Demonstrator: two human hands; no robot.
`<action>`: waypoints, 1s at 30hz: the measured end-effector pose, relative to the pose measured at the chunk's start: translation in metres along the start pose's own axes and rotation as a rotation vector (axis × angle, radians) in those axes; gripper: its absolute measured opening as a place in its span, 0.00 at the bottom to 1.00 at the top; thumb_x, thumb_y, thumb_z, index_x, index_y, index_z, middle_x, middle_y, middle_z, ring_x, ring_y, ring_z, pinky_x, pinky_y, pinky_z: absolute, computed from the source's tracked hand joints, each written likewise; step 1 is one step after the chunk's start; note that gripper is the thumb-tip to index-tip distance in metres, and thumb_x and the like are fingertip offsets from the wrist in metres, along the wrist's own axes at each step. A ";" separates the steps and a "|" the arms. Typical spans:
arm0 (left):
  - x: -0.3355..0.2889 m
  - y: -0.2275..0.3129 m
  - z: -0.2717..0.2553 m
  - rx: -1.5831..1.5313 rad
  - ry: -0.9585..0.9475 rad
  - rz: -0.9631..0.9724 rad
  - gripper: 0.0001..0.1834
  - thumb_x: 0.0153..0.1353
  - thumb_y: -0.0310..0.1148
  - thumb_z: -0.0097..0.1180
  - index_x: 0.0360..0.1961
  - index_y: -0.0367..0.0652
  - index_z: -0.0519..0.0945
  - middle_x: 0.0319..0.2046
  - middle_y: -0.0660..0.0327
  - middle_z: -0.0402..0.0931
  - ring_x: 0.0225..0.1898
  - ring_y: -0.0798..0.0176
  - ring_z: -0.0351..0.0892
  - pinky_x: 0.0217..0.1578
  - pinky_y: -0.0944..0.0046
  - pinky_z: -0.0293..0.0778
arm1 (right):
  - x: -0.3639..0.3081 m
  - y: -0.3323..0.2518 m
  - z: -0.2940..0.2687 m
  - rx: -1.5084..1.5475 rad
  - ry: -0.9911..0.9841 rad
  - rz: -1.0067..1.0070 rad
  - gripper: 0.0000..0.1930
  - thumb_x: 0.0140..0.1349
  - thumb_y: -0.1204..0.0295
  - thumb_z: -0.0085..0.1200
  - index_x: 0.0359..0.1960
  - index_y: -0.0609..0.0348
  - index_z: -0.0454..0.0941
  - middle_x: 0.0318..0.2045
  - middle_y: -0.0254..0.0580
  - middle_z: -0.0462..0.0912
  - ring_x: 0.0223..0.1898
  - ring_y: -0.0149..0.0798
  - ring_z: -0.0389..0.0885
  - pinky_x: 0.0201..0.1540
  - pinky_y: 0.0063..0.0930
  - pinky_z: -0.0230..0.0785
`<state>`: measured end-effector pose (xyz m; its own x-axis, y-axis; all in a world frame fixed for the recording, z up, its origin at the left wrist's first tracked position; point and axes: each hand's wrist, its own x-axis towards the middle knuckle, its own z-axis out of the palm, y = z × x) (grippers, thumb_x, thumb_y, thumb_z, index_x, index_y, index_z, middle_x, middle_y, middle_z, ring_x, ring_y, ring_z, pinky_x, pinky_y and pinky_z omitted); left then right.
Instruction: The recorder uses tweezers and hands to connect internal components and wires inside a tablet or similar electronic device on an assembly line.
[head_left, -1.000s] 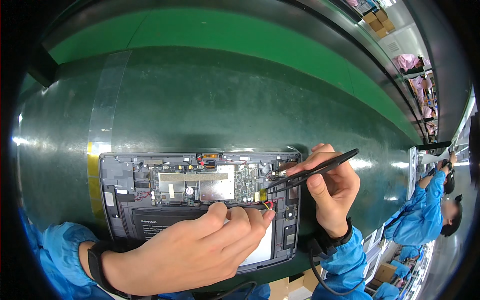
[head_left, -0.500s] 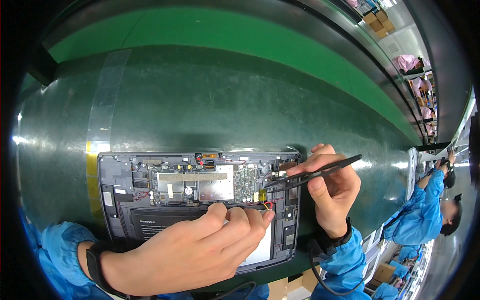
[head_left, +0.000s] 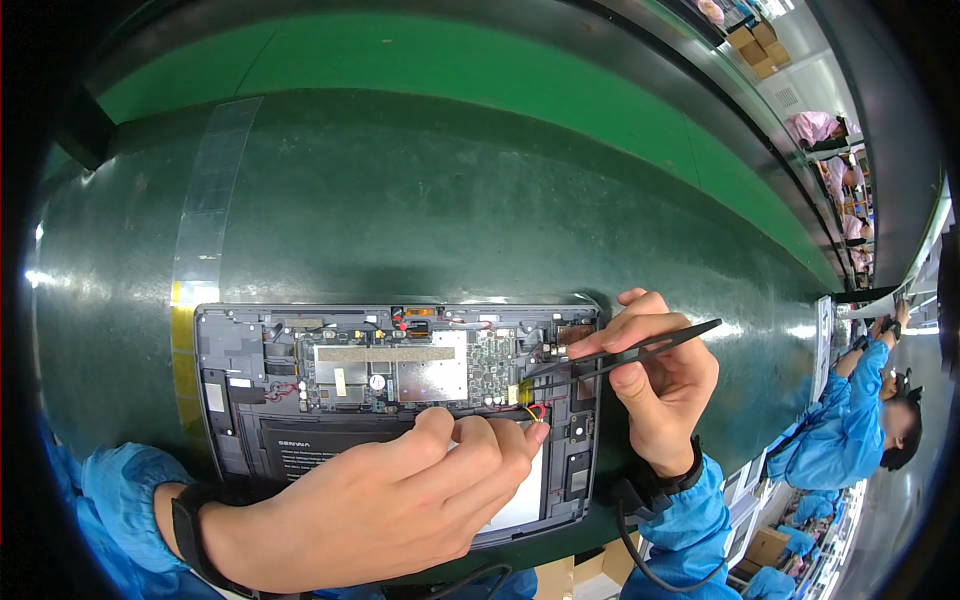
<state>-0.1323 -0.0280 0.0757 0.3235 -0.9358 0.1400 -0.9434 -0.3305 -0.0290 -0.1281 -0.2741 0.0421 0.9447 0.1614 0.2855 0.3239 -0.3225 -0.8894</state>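
An opened tablet-like device (head_left: 232, 340) lies on the bench, its inside facing up. A metal-shielded circuit board (head_left: 432, 380) sits in its upper half, a dark flat battery (head_left: 300, 445) below. My left hand (head_left: 400, 490) reaches across the battery with fingers bent and pressed together, the fingertips at a short bundle of red and yellow wires (head_left: 538, 411). In my right hand (head_left: 660, 380) is a pair of black tweezers (head_left: 655, 345), held slanting. Their slightly parted tips point at the board's right end, beside a small yellow patch (head_left: 525, 391); whether they touch it I cannot tell.
The dark green bench top (head_left: 450, 200) stretches beyond the device, with clear and yellow tape (head_left: 186, 350) at the left. A black cable (head_left: 640, 555) hangs by my right sleeve. Co-workers in blue (head_left: 830, 420) sit at the right, cardboard boxes (head_left: 768, 548) near them.
The tweezers have shifted a little downward and their tips stand closer to the yellow patch. My right hand has moved slightly with them; my left hand stays in place.
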 end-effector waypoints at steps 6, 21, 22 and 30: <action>0.001 0.000 0.002 -0.005 -0.003 -0.002 0.32 0.54 0.48 0.54 0.57 0.42 0.77 0.43 0.63 0.73 0.41 0.64 0.69 0.45 0.65 0.66 | 0.000 0.005 -0.001 -0.005 -0.014 -0.019 0.13 0.61 0.65 0.61 0.37 0.60 0.74 0.30 0.46 0.86 0.37 0.34 0.79 0.61 0.42 0.50; -0.001 -0.001 0.004 -0.005 0.008 0.004 0.32 0.53 0.48 0.54 0.57 0.41 0.77 0.43 0.63 0.73 0.41 0.63 0.69 0.45 0.64 0.66 | -0.002 -0.004 0.003 -0.050 0.056 -0.065 0.07 0.53 0.76 0.65 0.32 0.66 0.83 0.30 0.44 0.88 0.38 0.35 0.84 0.60 0.44 0.59; -0.001 0.000 0.003 -0.004 0.009 0.003 0.32 0.53 0.48 0.54 0.57 0.41 0.77 0.43 0.63 0.73 0.41 0.63 0.69 0.45 0.64 0.66 | -0.002 -0.005 0.003 -0.046 0.057 -0.070 0.07 0.53 0.76 0.65 0.32 0.66 0.83 0.30 0.44 0.87 0.37 0.35 0.84 0.61 0.44 0.59; 0.001 0.001 0.001 0.009 -0.007 0.002 0.32 0.52 0.49 0.54 0.57 0.42 0.77 0.43 0.64 0.73 0.41 0.64 0.69 0.44 0.64 0.66 | -0.004 -0.004 0.002 -0.008 0.074 -0.099 0.07 0.55 0.75 0.65 0.30 0.67 0.83 0.29 0.44 0.87 0.34 0.38 0.86 0.61 0.46 0.59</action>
<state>-0.1328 -0.0290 0.0748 0.3220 -0.9373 0.1333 -0.9433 -0.3296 -0.0387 -0.1333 -0.2716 0.0440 0.9092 0.1236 0.3976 0.4159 -0.3160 -0.8527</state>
